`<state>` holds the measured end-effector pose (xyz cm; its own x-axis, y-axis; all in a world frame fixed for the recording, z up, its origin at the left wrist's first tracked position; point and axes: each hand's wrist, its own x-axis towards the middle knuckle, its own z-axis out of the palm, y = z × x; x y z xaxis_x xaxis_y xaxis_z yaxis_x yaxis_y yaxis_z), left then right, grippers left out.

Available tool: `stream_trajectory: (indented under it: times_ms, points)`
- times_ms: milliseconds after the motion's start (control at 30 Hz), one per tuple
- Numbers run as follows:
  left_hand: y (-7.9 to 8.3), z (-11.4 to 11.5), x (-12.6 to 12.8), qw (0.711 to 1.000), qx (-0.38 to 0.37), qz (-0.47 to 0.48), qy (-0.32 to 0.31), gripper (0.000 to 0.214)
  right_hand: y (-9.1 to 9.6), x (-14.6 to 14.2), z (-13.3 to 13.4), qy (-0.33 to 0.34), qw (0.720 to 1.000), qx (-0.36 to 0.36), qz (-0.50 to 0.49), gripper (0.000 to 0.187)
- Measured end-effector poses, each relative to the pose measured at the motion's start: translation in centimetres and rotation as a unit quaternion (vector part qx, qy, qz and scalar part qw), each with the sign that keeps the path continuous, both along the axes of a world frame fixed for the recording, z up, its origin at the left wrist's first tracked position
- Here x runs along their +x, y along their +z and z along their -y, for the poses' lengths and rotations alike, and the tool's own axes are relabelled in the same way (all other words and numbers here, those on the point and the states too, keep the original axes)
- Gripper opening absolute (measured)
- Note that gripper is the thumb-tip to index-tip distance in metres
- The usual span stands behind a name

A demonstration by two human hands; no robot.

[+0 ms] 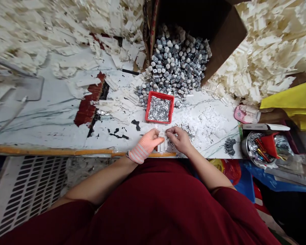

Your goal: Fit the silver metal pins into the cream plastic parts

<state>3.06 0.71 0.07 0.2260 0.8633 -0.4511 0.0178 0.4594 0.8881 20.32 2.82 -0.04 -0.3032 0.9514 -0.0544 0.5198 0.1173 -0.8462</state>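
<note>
My left hand (146, 143), in an orange striped glove, is closed with thumb and fingers on a white moulded plastic part (162, 147) at the table's front edge. Beside that part's right side is my bare right hand (180, 139), its fingers curled in a pinch. Whatever sits between those fingertips is too small to make out. A few loose metal pins (172, 145) lie under the right hand. Just beyond both hands stands a red tray (158, 121) holding many short silver metal pins (159, 109).
Small metal motors (178, 64) spill from a tipped cardboard box (224, 41) behind the tray. White plastic parts are heaped at left (66, 30) and right (275, 44). A metal bowl (244, 149) with tools stands at right, near dark pins (230, 147).
</note>
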Motion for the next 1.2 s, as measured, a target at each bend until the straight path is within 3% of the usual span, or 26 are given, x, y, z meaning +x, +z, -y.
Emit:
stream_trajectory:
  times_ms: [133,267,367,433,533,667,800,900,1000,1100,1200]
  points:
    - [0.0,0.5,-0.1,0.999,-0.011,-0.027,-0.017,0.020,-0.2,-0.6,1.2,0.018,0.995,0.060,0.083,0.012]
    - [-0.9,1.2,-0.4,0.999,-0.006,-0.047,-0.025,0.023,-0.8,-0.6,1.8,-0.010,0.997,-0.078,-0.025,0.014]
    - [-1.8,1.4,-0.7,0.998,-0.026,-0.032,-0.042,0.023,-1.0,1.1,0.6,0.033,0.985,-0.153,-0.072,0.019]
    - [-2.2,1.4,-0.9,0.998,-0.036,-0.020,-0.044,0.023,-0.8,3.0,-1.4,0.022,0.992,-0.122,-0.030,0.016]
    - [-2.6,1.1,-1.0,0.999,-0.038,0.000,-0.028,0.022,-0.3,5.4,-5.0,-0.055,0.990,-0.038,0.127,0.006]
    - [-2.7,0.8,-0.9,0.998,-0.055,0.028,-0.021,0.022,0.3,5.7,-8.1,0.054,0.952,-0.005,0.301,0.013]
    - [-3.1,0.9,-1.1,0.998,-0.055,0.034,-0.016,0.024,0.4,5.1,-8.2,0.124,0.906,0.000,0.404,0.017]
    - [-3.6,0.9,-1.4,0.998,-0.049,0.037,-0.015,0.025,0.4,6.0,-7.5,0.088,0.896,0.001,0.436,0.014]
    - [-3.5,0.7,-1.3,0.998,-0.051,0.028,-0.007,0.025,0.1,6.5,-6.9,0.033,0.910,0.024,0.412,0.010]
    - [-2.7,0.3,-0.8,0.997,-0.065,0.031,0.006,0.026,-0.5,5.4,-6.7,0.053,0.925,0.052,0.373,0.010]
    - [-1.7,0.1,-0.1,0.995,-0.079,0.051,0.019,0.025,-1.1,3.8,-7.3,0.095,0.921,0.031,0.377,0.015]
